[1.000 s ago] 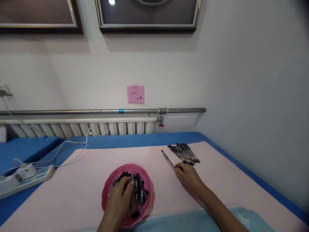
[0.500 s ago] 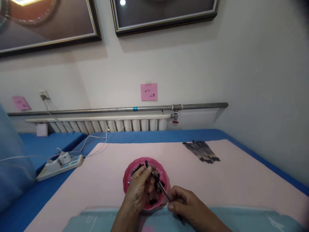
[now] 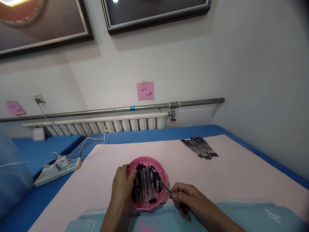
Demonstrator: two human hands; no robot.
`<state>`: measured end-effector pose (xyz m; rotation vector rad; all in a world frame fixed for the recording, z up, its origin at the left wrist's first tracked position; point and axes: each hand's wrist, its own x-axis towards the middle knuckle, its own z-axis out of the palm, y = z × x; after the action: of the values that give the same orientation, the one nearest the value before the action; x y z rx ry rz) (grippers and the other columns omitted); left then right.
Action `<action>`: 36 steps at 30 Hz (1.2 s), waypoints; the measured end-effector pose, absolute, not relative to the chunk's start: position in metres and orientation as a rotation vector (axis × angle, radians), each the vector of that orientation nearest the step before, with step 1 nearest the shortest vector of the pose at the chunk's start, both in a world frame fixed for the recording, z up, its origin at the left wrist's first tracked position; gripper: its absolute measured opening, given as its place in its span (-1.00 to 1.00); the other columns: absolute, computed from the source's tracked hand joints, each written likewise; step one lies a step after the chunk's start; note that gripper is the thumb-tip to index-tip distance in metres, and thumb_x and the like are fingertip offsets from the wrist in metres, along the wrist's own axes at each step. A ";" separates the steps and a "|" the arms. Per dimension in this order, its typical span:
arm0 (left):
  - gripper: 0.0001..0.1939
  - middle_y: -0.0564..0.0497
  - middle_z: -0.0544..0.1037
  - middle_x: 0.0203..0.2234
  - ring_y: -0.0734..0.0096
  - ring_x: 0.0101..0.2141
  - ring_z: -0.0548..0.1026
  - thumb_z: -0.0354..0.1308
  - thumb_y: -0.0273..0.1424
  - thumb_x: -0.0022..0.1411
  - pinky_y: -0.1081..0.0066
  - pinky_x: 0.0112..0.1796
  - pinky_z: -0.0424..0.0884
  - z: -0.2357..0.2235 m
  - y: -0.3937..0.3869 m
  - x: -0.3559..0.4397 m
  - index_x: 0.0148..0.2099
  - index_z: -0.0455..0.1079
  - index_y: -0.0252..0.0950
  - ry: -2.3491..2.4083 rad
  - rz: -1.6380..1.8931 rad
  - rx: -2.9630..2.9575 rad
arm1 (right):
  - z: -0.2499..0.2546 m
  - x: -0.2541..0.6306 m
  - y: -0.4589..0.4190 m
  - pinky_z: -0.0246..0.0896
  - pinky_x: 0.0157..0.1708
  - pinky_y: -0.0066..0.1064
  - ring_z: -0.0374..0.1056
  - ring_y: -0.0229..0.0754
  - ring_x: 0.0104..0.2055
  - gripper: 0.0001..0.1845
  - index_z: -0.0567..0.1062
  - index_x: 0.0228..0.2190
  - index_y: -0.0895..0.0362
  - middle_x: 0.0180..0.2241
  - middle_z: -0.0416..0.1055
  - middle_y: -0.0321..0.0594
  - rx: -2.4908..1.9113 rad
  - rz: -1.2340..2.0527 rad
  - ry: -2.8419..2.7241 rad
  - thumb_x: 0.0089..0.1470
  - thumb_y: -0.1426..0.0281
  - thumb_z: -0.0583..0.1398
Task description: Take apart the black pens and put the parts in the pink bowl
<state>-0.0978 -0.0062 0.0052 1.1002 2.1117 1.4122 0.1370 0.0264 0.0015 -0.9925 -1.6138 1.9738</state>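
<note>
Firstly, the grip. Right hand (image 3: pixel 187 198), at 4 o'clock of a round pink bowl with scalloped rim (image 3: pixel 145 160): thumb and forefinger pressed together, pinching 1 slim dark pen (image 3: pixel 165 186); pen tilted, far end over the bowl's contents, near end within the hand. Left hand (image 3: pixel 121 184), at 9 o'clock of the same bowl: thumb and fingers parted at the rim, thumb reaching inward; whether they press on it cannot be told.

Bowl contents: loose heap of black and clear-barrelled pens (image 3: pixel 145 187), mostly lying lengthwise.

Surface, taken from the bowl. Fan of dark capped pens (image 3: pixel 200 148), laid side by side, well apart at 2 o'clock. Smooth pale pink sheet (image 3: pixel 94 180) beneath all; blue covering (image 3: pixel 145 136) showing along its far edge. At 6 o'clock, pale teal fabric with white and pink marks (image 3: pixel 256 216). At 9 o'clock, white power strip (image 3: pixel 64 172) bearing 2 white plugs.

Room. At 12 o'clock, pink paper note (image 3: pixel 145 90), handwritten "252" legible; below it, grey metal pipe (image 3: pixel 103 111) and white ribbed radiator (image 3: pixel 126 125). At 1 o'clock, red-handled valve (image 3: pixel 173 120). Higher, at 11 and 12 o'clock, 2 dark-framed pictures (image 3: pixel 158 13) on a white wall (image 3: pixel 253 71).
</note>
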 end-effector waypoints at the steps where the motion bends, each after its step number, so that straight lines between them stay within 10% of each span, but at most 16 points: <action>1: -0.75 -0.01 0.43 -0.45 0.40 -0.43 0.36 0.19 -0.30 -0.09 0.43 -0.41 0.26 0.007 -0.007 -0.092 -0.32 0.43 -0.30 2.065 1.440 1.093 | 0.002 0.136 0.025 -0.04 -0.69 -0.54 0.16 -0.39 -0.67 -0.84 0.32 -0.54 0.16 -0.63 0.29 -0.38 -0.969 1.990 -1.607 -0.08 0.31 0.12; 9: -0.65 0.26 0.09 -0.72 0.75 -0.73 -0.08 0.23 -0.23 -0.03 0.62 -0.72 -0.14 0.013 -0.009 -0.040 -0.23 0.39 -0.36 0.968 1.364 0.616 | 0.001 0.133 0.019 -0.06 -0.67 -0.53 0.15 -0.38 -0.65 -0.76 0.32 -0.57 0.17 -0.61 0.31 -0.33 -0.832 2.135 -1.577 -0.07 0.25 0.13; 36: -0.72 0.20 0.27 -0.75 0.73 -0.77 0.12 0.25 -0.30 -0.03 0.63 -0.74 0.00 0.004 -0.006 -0.039 -0.28 0.40 -0.38 0.916 1.443 0.594 | 0.008 0.129 0.013 -0.05 -0.61 -0.52 0.20 -0.37 -0.61 -0.72 0.37 -0.49 0.19 -0.58 0.35 -0.29 -0.815 2.262 -1.298 -0.09 0.20 0.18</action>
<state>-0.0392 -0.0060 0.0044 0.5945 0.9156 1.4435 0.1288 0.0128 0.0077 -0.8147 -1.2978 2.2619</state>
